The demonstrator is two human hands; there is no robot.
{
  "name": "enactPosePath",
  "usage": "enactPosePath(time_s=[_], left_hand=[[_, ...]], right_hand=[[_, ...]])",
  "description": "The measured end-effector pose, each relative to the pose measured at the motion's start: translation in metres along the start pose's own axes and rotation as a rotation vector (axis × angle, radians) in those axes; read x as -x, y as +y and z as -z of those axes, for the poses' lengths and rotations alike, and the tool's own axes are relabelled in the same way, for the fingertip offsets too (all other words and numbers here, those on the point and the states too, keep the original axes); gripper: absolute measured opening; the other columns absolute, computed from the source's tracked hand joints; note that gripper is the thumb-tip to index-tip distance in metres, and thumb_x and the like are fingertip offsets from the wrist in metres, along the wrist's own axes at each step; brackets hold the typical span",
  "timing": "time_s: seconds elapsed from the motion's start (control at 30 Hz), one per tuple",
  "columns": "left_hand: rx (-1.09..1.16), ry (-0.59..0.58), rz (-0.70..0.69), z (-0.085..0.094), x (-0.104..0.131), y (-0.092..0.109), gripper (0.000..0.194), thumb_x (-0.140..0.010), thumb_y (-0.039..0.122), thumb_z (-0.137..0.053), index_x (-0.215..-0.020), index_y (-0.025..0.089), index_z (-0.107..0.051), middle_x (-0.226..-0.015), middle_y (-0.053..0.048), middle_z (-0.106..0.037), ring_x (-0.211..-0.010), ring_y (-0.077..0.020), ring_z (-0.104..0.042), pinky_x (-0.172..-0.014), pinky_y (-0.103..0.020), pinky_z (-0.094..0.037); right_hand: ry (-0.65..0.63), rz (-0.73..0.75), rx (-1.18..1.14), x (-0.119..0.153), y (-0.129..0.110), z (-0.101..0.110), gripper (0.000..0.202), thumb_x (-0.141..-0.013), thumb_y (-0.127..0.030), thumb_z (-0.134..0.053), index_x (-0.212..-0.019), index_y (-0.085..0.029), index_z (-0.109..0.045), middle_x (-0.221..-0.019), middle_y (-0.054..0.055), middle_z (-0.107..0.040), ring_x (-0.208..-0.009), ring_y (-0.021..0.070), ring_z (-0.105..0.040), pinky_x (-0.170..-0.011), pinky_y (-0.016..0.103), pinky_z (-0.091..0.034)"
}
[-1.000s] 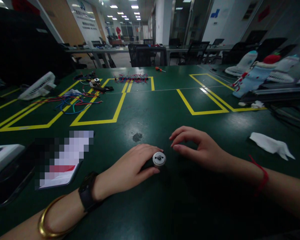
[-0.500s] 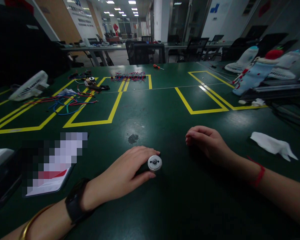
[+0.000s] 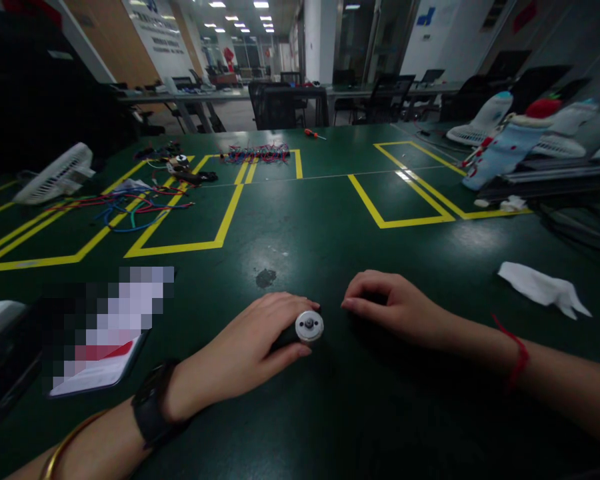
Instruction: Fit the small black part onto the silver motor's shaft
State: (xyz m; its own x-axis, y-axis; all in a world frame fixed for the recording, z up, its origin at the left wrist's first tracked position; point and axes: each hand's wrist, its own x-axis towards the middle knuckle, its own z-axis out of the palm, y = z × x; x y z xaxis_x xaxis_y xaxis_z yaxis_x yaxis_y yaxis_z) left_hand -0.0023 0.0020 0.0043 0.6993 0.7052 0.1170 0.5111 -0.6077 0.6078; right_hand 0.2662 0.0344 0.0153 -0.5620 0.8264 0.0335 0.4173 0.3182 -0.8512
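Note:
A small round silver metal part (image 3: 309, 326), like the end face of a small motor, stands on the green table. It has a central stub and two dark holes, and its lower body is hidden. My left hand (image 3: 260, 340) curves around it from the left, thumb on the near side and fingers on the far side. To the right, a little apart from the metal part, is my right hand (image 3: 397, 303). Its fingers are curled and the thumb and forefinger tips come together. Whether anything small sits between those tips cannot be seen.
At left lies a phone (image 3: 100, 373), its screen partly blurred out. Loose coloured wires (image 3: 155, 210) and a white fan (image 3: 55, 177) are farther back. A screwdriver (image 3: 313, 134) rests near the far edge. On the right are a white tissue (image 3: 543, 288) and a blue snowman figure (image 3: 505, 153).
My right hand has moved left and slightly nearer to me, closer to the metal part. My left hand stays around the part, nearly unchanged.

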Motion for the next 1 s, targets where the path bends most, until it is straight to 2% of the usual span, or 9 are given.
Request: enactPosePath(time_s=[0.07,0.23,0.37,0.5,0.6,0.7,0.87,1.0], left_hand=[[-0.008,0.003,-0.006,-0.001,-0.001,0.000,0.046,-0.091,0.029,-0.064,-0.133,0.028,-0.048,-0.132,-0.006,-0.057,-0.122,-0.0252,-0.052,-0.105,-0.045,-0.041],[-0.020,0.033,-0.028,-0.004,0.000,-0.003,0.044,-0.091,0.031,-0.063,-0.132,0.027,-0.048,-0.129,-0.006,-0.059,-0.120,-0.0250,-0.053,-0.104,-0.043,-0.042],[-0.034,0.030,-0.027,-0.004,0.002,-0.003,0.042,-0.092,0.032,-0.063,-0.131,0.026,-0.048,-0.127,-0.006,-0.059,-0.120,-0.0257,-0.053,-0.104,-0.044,-0.042],[-0.040,0.022,-0.023,-0.003,0.002,-0.002,0.044,-0.093,0.032,-0.062,-0.133,0.027,-0.046,-0.130,-0.007,-0.057,-0.122,-0.0260,-0.051,-0.106,-0.045,-0.039],[-0.020,0.002,-0.011,-0.002,0.001,-0.002,0.044,-0.093,0.031,-0.062,-0.133,0.027,-0.046,-0.132,-0.006,-0.057,-0.122,-0.0248,-0.051,-0.106,-0.044,-0.039],[-0.007,-0.013,0.004,-0.002,0.001,-0.002,0.044,-0.093,0.031,-0.062,-0.133,0.027,-0.046,-0.134,-0.005,-0.055,-0.124,-0.0236,-0.050,-0.107,-0.043,-0.038],[-0.013,-0.019,0.017,-0.002,0.000,-0.002,0.046,-0.092,0.029,-0.063,-0.134,0.028,-0.046,-0.135,-0.003,-0.055,-0.124,-0.0221,-0.050,-0.108,-0.042,-0.038],[-0.016,-0.011,0.021,-0.001,0.000,-0.002,0.046,-0.091,0.029,-0.064,-0.134,0.028,-0.047,-0.134,-0.002,-0.056,-0.124,-0.0216,-0.050,-0.107,-0.041,-0.039]], right_hand=[[-0.027,0.096,0.040,-0.001,-0.014,-0.007,0.009,-0.087,-0.025,-0.064,-0.090,-0.020,-0.070,-0.093,0.005,-0.067,-0.087,0.0178,-0.063,-0.079,0.032,-0.050],[0.063,0.258,0.188,-0.004,-0.037,-0.020,0.012,-0.083,-0.025,-0.070,-0.094,-0.023,-0.073,-0.111,0.006,-0.064,-0.105,0.0212,-0.059,-0.093,0.039,-0.045],[0.088,0.302,0.325,-0.010,-0.045,-0.025,0.011,-0.081,-0.030,-0.072,-0.090,-0.025,-0.075,-0.114,0.006,-0.064,-0.103,0.0239,-0.058,-0.092,0.044,-0.041],[0.147,0.336,0.236,-0.011,-0.048,-0.020,0.006,-0.084,-0.027,-0.070,-0.088,-0.023,-0.073,-0.109,0.005,-0.064,-0.101,0.0215,-0.059,-0.090,0.040,-0.043],[0.177,0.315,0.170,-0.005,-0.040,-0.010,0.006,-0.085,-0.025,-0.068,-0.089,-0.021,-0.071,-0.105,0.005,-0.063,-0.100,0.0194,-0.060,-0.090,0.035,-0.046],[0.063,0.253,0.263,0.005,-0.021,-0.003,0.007,-0.084,-0.023,-0.069,-0.090,-0.022,-0.072,-0.106,0.005,-0.063,-0.102,0.0207,-0.058,-0.091,0.038,-0.045],[-0.038,0.223,0.366,0.013,0.007,-0.007,0.011,-0.086,-0.026,-0.067,-0.096,-0.025,-0.074,-0.115,0.006,-0.061,-0.111,0.0237,-0.053,-0.096,0.043,-0.040],[-0.063,0.217,0.398,0.012,0.010,-0.009,0.013,-0.087,-0.028,-0.067,-0.097,-0.028,-0.074,-0.117,0.005,-0.062,-0.113,0.0243,-0.050,-0.095,0.044,-0.039]])
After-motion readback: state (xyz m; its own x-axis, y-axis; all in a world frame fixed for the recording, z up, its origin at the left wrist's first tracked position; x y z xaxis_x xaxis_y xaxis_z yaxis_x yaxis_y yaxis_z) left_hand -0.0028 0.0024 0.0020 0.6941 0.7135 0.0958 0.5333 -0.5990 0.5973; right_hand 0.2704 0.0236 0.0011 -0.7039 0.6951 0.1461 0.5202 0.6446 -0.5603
